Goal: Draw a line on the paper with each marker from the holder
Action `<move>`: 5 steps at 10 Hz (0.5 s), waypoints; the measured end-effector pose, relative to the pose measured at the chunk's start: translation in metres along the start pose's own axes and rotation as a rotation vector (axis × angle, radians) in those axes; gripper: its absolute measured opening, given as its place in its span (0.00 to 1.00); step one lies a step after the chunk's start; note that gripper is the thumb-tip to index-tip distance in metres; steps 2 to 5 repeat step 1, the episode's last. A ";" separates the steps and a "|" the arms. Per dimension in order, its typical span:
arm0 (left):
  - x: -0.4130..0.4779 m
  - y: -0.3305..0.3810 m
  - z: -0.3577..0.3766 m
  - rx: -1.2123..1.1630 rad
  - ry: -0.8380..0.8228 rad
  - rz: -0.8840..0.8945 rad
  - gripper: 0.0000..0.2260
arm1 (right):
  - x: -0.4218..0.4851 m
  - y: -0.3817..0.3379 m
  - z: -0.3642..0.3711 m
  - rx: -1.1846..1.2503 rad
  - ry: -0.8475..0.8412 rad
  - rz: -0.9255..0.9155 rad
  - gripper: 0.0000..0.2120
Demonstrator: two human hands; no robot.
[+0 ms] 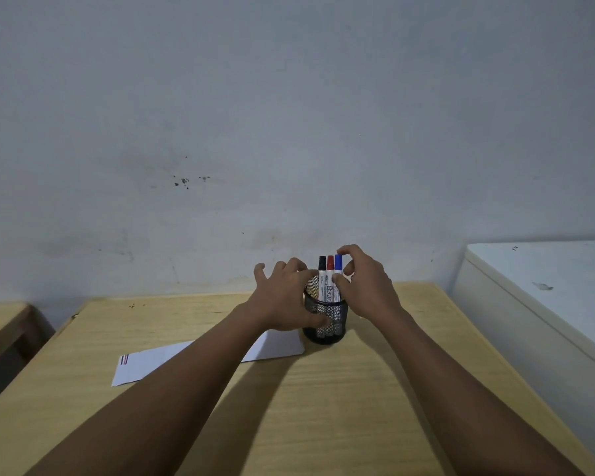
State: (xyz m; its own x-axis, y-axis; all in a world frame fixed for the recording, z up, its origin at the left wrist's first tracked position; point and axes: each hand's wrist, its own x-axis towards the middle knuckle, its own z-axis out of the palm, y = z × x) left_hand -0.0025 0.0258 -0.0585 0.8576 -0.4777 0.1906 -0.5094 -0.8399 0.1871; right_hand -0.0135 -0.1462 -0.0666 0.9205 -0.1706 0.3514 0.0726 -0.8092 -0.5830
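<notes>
A black mesh holder (334,322) stands on the wooden table (289,407) near its far edge. Three markers stand upright in it: black cap (322,263), red cap (330,263), blue cap (338,262). My left hand (284,297) wraps the holder's left side, thumb across the mesh front, fingers spread. My right hand (366,283) pinches the blue marker, thumb on its barrel and fingers curled over the cap. A white paper (275,345) lies left of the holder, partly under my left forearm, with short black, red and blue lines (124,360) at its left end.
A grey wall rises just behind the table. A white cabinet (547,297) stands close to the table's right side. Another wooden piece of furniture (0,324) sits at the left, apart from the table.
</notes>
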 end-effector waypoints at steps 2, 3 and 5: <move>-0.003 -0.003 -0.005 -0.016 0.040 -0.032 0.40 | -0.001 -0.007 -0.006 -0.041 0.051 0.002 0.24; -0.003 -0.003 -0.005 -0.016 0.040 -0.032 0.40 | -0.001 -0.007 -0.006 -0.041 0.051 0.002 0.24; -0.003 -0.003 -0.005 -0.016 0.040 -0.032 0.40 | -0.001 -0.007 -0.006 -0.041 0.051 0.002 0.24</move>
